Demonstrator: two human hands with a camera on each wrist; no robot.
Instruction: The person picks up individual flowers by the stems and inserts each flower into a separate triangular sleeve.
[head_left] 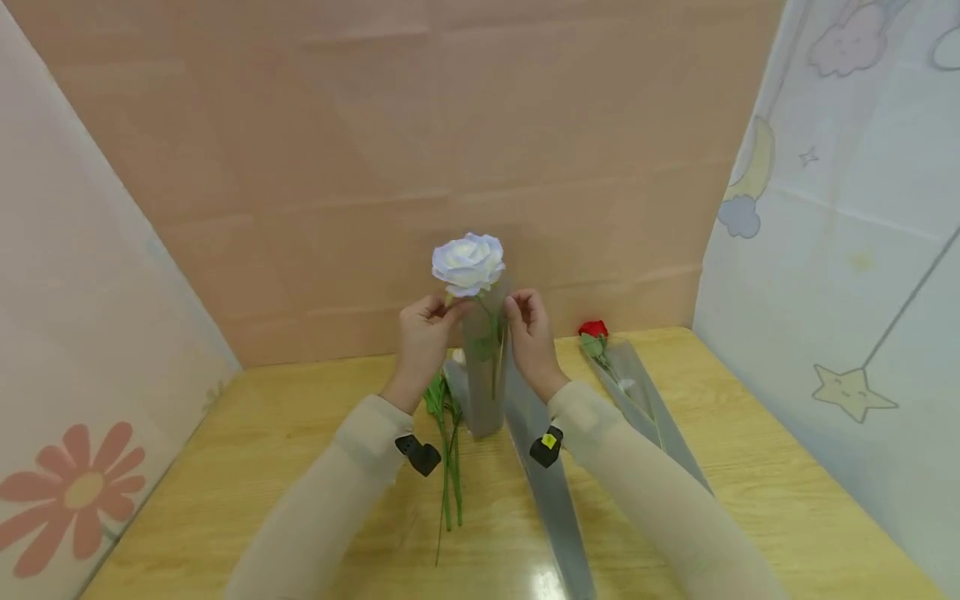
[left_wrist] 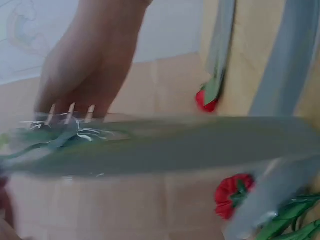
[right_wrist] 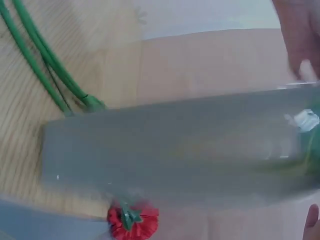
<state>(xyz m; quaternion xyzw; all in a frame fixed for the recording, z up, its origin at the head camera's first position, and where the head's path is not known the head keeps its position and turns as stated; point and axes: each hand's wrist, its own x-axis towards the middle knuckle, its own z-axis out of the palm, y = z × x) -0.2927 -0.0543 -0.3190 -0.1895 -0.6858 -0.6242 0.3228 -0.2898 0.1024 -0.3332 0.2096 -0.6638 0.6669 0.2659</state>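
A white rose with pale lilac petal edges stands upright in a translucent flower sleeve, its bloom above the opening. Both hands are at the sleeve's upper end, just under the bloom. On the left side my left hand pinches the rim between thumb and fingers. My right hand pinches the opposite edge; the left wrist view shows its fingertips behind the clear film. Inside the sleeve the green stem and leaves show through, and the sleeve's lower end is close over the table.
Green stems lie left of the sleeve, and a red carnation lies behind it. A flat empty sleeve stretches toward the front edge. At right, a red rose lies in another sleeve. Fabric walls enclose the wooden table.
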